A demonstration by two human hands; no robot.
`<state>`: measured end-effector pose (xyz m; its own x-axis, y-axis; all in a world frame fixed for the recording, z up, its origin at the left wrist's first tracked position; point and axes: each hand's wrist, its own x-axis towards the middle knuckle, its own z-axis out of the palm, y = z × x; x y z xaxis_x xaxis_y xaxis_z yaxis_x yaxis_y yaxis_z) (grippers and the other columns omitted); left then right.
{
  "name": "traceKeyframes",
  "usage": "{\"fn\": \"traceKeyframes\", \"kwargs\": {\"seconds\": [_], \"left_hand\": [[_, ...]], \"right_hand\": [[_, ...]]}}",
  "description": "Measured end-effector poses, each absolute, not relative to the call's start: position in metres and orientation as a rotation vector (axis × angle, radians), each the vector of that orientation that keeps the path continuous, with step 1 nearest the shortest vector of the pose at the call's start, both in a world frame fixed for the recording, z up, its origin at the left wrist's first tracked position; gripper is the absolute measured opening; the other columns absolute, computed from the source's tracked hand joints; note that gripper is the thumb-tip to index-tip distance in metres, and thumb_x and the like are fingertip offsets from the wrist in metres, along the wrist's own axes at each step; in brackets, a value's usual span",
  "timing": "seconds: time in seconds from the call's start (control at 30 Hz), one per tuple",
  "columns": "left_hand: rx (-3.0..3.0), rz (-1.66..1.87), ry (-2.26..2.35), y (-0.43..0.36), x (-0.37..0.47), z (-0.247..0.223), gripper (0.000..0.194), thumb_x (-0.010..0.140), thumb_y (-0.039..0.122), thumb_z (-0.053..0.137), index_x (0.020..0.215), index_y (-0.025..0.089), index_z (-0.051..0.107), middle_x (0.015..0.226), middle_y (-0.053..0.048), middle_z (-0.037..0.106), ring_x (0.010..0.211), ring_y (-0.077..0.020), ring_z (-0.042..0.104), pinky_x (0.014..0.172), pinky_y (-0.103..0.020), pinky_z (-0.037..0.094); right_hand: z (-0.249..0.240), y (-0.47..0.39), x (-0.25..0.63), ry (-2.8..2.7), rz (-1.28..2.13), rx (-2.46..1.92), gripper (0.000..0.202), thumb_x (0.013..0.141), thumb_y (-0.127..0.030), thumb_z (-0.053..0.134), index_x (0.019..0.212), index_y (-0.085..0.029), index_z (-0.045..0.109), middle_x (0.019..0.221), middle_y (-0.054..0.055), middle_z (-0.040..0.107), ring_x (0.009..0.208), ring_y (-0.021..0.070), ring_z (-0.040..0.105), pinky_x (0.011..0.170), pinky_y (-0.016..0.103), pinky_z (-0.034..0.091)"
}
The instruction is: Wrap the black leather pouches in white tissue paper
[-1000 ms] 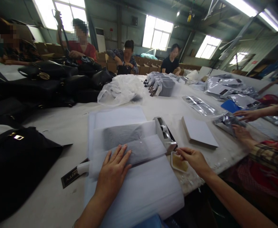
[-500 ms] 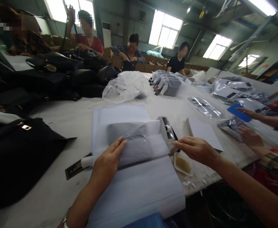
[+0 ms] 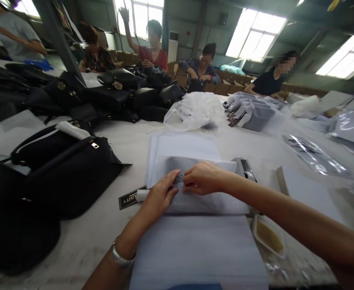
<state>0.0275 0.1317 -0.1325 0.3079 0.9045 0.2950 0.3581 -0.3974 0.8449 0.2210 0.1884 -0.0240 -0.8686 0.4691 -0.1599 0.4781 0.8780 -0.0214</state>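
Note:
A flat dark item wrapped in white tissue paper (image 3: 210, 204) lies in front of me on a stack of white sheets (image 3: 198, 245). My left hand (image 3: 157, 197) rests on its left part, fingers stretched out and holding the wrap down. Beside those fingertips, my right hand (image 3: 205, 177) has its fingers pinched together at the paper's surface; what is in the pinch is too small to make out. A black tag (image 3: 129, 199) with gold letters sticks out at the bundle's left end. Partly behind my right forearm stands a tape dispenser (image 3: 245, 167).
Black handbags (image 3: 80, 177) crowd the left side. Clear crumpled plastic (image 3: 195, 110) and a row of wrapped bundles (image 3: 252, 110) lie farther back. A white dish (image 3: 269, 237) with yellowish contents sits under my right forearm. Several co-workers are across the table.
My right hand has moved left from the tape dispenser onto the wrapped bundle, beside my left hand. The view has turned left, so more handbags show and the neighbour's hands are out of sight.

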Motion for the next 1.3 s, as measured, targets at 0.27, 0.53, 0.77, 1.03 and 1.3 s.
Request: {"fn": "traceKeyframes", "kwargs": {"seconds": [0.27, 0.53, 0.77, 1.03, 1.3], "left_hand": [[1.869, 1.086, 1.127, 0.129, 0.030, -0.133, 0.063, 0.090, 0.015, 0.053, 0.149, 0.026, 0.037, 0.149, -0.008, 0.049, 0.131, -0.0240, 0.052, 0.102, -0.041, 0.053], [1.900, 1.043, 1.126, 0.129, 0.028, -0.128, 0.056, 0.091, 0.018, 0.052, 0.146, 0.021, 0.042, 0.147, -0.009, 0.050, 0.131, -0.0228, 0.052, 0.101, -0.038, 0.053], [2.140, 1.057, 1.303, 0.118, 0.037, -0.107, 0.038, 0.098, 0.022, 0.044, 0.135, 0.022, 0.055, 0.143, -0.007, 0.055, 0.134, -0.0212, 0.050, 0.113, -0.043, 0.042], [2.702, 0.588, 1.340, 0.122, 0.085, -0.101, 0.067, 0.094, 0.052, 0.051, 0.147, 0.012, 0.040, 0.154, -0.016, 0.037, 0.146, -0.0306, 0.029, 0.117, -0.057, 0.028], [2.440, 0.595, 1.238, 0.161, 0.061, -0.062, 0.059, 0.099, 0.053, 0.038, 0.147, 0.020, 0.040, 0.154, -0.012, 0.040, 0.144, -0.0236, 0.034, 0.117, -0.046, 0.033]], "right_hand": [[-0.025, 0.199, 0.197, 2.632, 0.100, 0.984, 0.053, 0.076, -0.062, 0.070, 0.108, -0.020, 0.068, 0.077, 0.009, 0.072, 0.076, 0.0260, 0.068, 0.064, 0.028, 0.041], [-0.032, 0.223, 0.253, 2.594, 0.053, 1.534, 0.045, 0.090, -0.064, 0.053, 0.096, -0.022, 0.068, 0.084, 0.007, 0.073, 0.075, 0.0233, 0.068, 0.059, 0.027, 0.038], [-0.062, 0.133, 0.305, 3.108, 0.077, 1.539, 0.033, 0.098, -0.037, 0.052, 0.125, -0.021, 0.059, 0.123, 0.009, 0.068, 0.115, 0.0243, 0.062, 0.098, 0.038, 0.047], [-0.125, 0.099, 0.310, 3.137, 0.172, 1.397, 0.083, 0.082, -0.023, 0.072, 0.153, -0.016, 0.029, 0.158, 0.016, 0.029, 0.147, 0.0325, 0.021, 0.117, 0.053, 0.031], [-0.086, 0.134, 0.307, 3.080, -0.001, 1.355, 0.076, 0.078, -0.012, 0.069, 0.148, -0.008, 0.040, 0.152, 0.021, 0.039, 0.141, 0.0351, 0.037, 0.114, 0.047, 0.038]]}}
